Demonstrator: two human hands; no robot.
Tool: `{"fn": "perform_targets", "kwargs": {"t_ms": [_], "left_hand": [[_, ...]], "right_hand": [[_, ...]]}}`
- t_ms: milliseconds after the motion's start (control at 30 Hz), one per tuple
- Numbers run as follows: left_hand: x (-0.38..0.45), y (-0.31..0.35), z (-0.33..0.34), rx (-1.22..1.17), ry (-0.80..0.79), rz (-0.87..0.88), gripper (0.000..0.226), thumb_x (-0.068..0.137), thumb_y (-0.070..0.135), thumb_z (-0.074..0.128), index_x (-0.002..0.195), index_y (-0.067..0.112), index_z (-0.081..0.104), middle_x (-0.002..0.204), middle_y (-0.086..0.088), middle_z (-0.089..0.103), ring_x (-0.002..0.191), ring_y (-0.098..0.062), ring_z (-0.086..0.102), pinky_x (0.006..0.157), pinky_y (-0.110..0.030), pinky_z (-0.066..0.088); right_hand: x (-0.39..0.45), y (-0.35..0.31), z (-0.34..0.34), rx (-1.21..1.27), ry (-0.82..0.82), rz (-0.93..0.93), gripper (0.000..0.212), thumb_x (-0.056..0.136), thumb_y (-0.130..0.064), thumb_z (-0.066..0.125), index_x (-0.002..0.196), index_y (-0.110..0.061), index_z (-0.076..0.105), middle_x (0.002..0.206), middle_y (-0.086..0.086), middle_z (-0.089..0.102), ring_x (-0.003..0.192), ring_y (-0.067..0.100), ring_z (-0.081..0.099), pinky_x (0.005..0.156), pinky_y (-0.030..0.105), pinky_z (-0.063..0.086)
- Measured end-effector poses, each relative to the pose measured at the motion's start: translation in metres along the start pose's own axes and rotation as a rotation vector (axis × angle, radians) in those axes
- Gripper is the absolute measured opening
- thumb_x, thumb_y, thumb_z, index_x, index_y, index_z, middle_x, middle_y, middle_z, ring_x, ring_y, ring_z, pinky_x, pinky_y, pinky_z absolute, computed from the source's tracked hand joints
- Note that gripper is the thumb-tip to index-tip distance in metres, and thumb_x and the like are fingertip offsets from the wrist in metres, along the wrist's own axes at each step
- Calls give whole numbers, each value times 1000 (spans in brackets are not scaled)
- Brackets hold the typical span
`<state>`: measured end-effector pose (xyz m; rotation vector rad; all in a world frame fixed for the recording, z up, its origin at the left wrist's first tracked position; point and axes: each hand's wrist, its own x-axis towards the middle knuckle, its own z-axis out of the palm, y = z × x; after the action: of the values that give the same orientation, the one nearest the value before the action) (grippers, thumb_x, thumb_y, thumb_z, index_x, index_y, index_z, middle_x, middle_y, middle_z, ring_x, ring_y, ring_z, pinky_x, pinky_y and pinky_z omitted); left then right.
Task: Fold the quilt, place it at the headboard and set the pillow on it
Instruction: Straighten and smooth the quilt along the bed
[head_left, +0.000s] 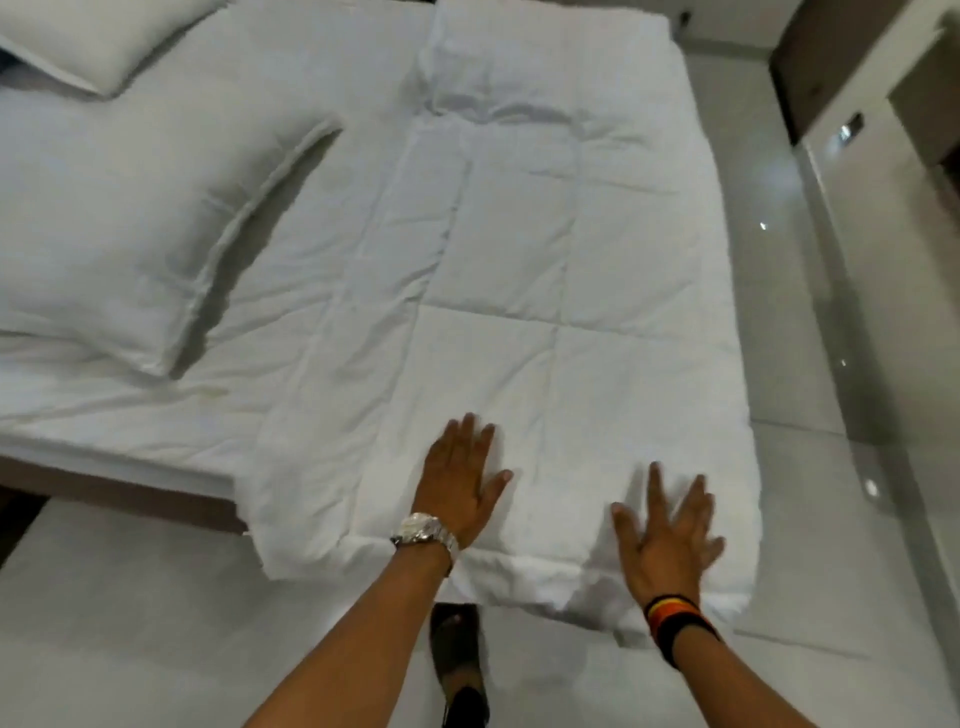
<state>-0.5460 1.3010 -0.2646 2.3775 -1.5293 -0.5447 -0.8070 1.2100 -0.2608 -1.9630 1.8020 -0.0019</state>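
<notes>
The white quilt (524, 291) lies folded into a long strip along the right side of the bed, its near end hanging over the bed's edge. My left hand (460, 478), with a silver watch on the wrist, rests flat on the quilt's near end, fingers spread. My right hand (670, 535), with dark wristbands, lies flat on the quilt close to the near right corner, fingers apart and blurred. A white pillow (119, 228) lies on the sheet at the left. A second pillow (88, 41) sits at the top left corner.
The bed (104, 415) carries a white sheet and has a brown frame along its near edge. Glossy light floor tiles (831, 467) run along the right. Dark wooden furniture (831, 78) stands at the top right. My foot in a dark sandal (457, 654) stands below the quilt.
</notes>
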Motion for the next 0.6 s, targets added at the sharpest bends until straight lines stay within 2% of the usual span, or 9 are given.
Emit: {"fn": "perform_targets", "kwargs": {"t_ms": [167, 200, 267, 300, 367, 433, 467, 533, 600], "left_hand": [[60, 57, 44, 133, -97, 263, 75, 103, 65, 19, 166, 28, 9, 173, -5, -5, 159, -26, -8, 127, -44, -2], [70, 65, 52, 140, -111, 289, 75, 102, 66, 19, 166, 28, 9, 173, -5, -4, 159, -26, -7, 127, -45, -3], [85, 76, 64, 153, -116, 311, 76, 101, 68, 17, 166, 29, 10, 174, -5, -3, 159, -26, -7, 127, -45, -5], [87, 79, 68, 157, -111, 311, 77, 101, 68, 17, 166, 29, 10, 173, -6, -3, 159, -27, -7, 127, -46, -6], [84, 84, 72, 177, -120, 299, 76, 101, 67, 17, 166, 29, 10, 173, -7, -3, 159, -28, -7, 127, -48, -5], [75, 86, 73, 189, -150, 280, 75, 102, 67, 18, 166, 29, 8, 173, -6, -5, 159, -27, -9, 127, -48, -4], [69, 86, 73, 189, -164, 277, 75, 102, 67, 18, 166, 30, 7, 173, -6, -5, 159, -26, -9, 127, -48, -4], [55, 87, 67, 161, -176, 289, 75, 102, 68, 16, 166, 32, 4, 173, -4, -6, 159, -24, -8, 127, -43, -5], [35, 81, 56, 160, -182, 301, 76, 100, 70, 12, 166, 33, 2, 173, -2, -7, 159, -22, -8, 127, -39, -6]], "right_hand": [[33, 60, -9, 148, -49, 324, 118, 66, -96, 51, 154, -61, -19, 170, 14, -21, 157, 34, -16, 117, 73, 0], [40, 67, -7, 168, -41, 355, 125, 62, -98, 56, 152, -62, -21, 170, 17, -14, 157, 37, -8, 117, 73, 2], [50, 70, -4, 170, 10, 365, 131, 55, -100, 60, 152, -62, -20, 163, 25, 15, 148, 45, 24, 117, 69, 14], [52, 69, -5, 157, 47, 349, 131, 53, -102, 58, 153, -62, -17, 151, 26, 31, 134, 46, 41, 113, 64, 26], [52, 66, -8, 170, 98, 279, 125, 55, -103, 54, 156, -59, -5, 129, 20, 52, 106, 42, 60, 95, 51, 48], [43, 72, -16, 207, 130, 182, 112, 61, -100, 56, 154, -58, 11, 119, 9, 67, 98, 37, 67, 77, 40, 52], [36, 80, -19, 227, 140, 155, 106, 62, -100, 57, 152, -61, 16, 115, 3, 71, 97, 34, 69, 74, 37, 52], [18, 102, -28, 249, 71, 172, 104, 60, -100, 58, 148, -70, 12, 112, 2, 72, 97, 33, 70, 76, 39, 56], [-3, 120, -32, 189, -44, 218, 112, 60, -100, 56, 153, -65, 4, 112, 6, 68, 95, 33, 67, 80, 44, 57]]}}
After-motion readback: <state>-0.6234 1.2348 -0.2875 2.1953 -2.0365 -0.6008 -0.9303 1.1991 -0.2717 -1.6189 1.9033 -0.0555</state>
